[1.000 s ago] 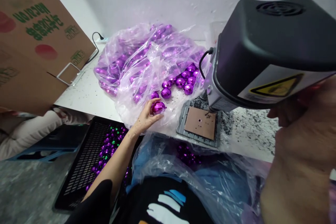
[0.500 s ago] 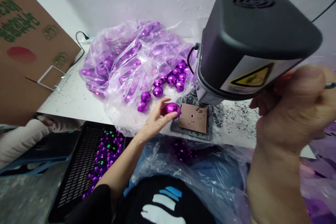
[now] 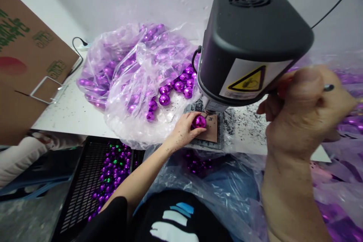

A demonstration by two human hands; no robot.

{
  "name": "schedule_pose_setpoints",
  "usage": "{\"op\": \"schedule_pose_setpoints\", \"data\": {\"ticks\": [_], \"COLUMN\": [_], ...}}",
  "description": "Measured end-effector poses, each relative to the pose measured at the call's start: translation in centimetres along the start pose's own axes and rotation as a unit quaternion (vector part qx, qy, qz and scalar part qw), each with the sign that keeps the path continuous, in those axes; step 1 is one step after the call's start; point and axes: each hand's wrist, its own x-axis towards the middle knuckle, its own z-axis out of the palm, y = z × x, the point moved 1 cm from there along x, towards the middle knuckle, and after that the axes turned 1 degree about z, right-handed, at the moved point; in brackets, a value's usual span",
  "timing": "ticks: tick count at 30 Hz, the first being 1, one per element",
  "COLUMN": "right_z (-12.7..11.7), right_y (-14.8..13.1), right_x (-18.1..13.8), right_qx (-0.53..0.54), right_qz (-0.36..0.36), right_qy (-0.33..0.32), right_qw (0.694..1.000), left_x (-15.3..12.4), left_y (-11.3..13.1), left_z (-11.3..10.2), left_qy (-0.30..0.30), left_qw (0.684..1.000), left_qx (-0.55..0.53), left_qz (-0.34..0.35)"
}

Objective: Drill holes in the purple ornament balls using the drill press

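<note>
Between the thumb and fingers of my left hand (image 3: pixel 185 130) is a shiny purple faceted ball (image 3: pixel 199 121). It is over the brown square plate (image 3: pixel 211 134), close under the tip of a black bench drill press (image 3: pixel 255 34); whether the ball touches the plate or the tip I cannot tell. My right hand (image 3: pixel 304 109) is raised at the drill press's right side, its fingers curled round what seems to be a lever with a metal end (image 3: pixel 328 87). Most of that lever is hidden by the hand.
A clear plastic bag (image 3: pixel 136 83) of purple balls lies left of the drill press, with loose balls at its mouth. Dark shavings (image 3: pixel 245 128) litter the white table (image 3: pixel 70 119). A black crate (image 3: pixel 82 181) stands below, and a cardboard box (image 3: pixel 31 72) with another person's sleeve (image 3: pixel 19 162) is at left.
My left hand has carried the purple ball rightward, from beside the brown plate to over it beneath the drill tip. My right hand stays curled at the lever. The view has shifted slightly.
</note>
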Motion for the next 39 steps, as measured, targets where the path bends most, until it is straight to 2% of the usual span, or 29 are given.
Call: {"op": "schedule_pose_setpoints", "data": {"ticks": [7,12,18,24,27,32,39], "right_z": [-0.1,-0.3,-0.5,-0.7,-0.8,-0.6,0.0], "right_y": [0.1,0.0,0.1,2.6,3.7,4.3,4.3], "right_x": [0.1,0.1,-2.6,-5.6,-6.0,-6.3,-6.8], "right_qx": [0.001,-0.003,-0.035,-0.025,-0.005,0.014,0.043], "right_qz": [0.001,0.012,-0.01,-0.082,-0.114,-0.127,-0.114], "right_qy": [0.001,-0.009,0.049,0.06,0.047,0.053,0.058], "right_qw": [1.0,1.0,0.998,0.994,0.992,0.99,0.991], "left_x": [1.0,1.0,0.9,0.9,0.9,0.9,0.9], "left_y": [0.7,0.3,0.2,0.3,0.4,0.4,0.3], "left_z": [2.3,3.5,3.7,3.7,3.7,3.6,3.7], "left_qy": [0.039,0.065,0.069,0.072,0.07,0.065,0.065], "left_qw": [0.997,0.996,0.996,0.996,0.996,0.997,0.997], "left_qx": [0.061,0.057,0.06,0.059,0.054,0.049,0.037], "left_qz": [-0.037,-0.017,-0.002,-0.008,-0.009,-0.016,-0.018]}}
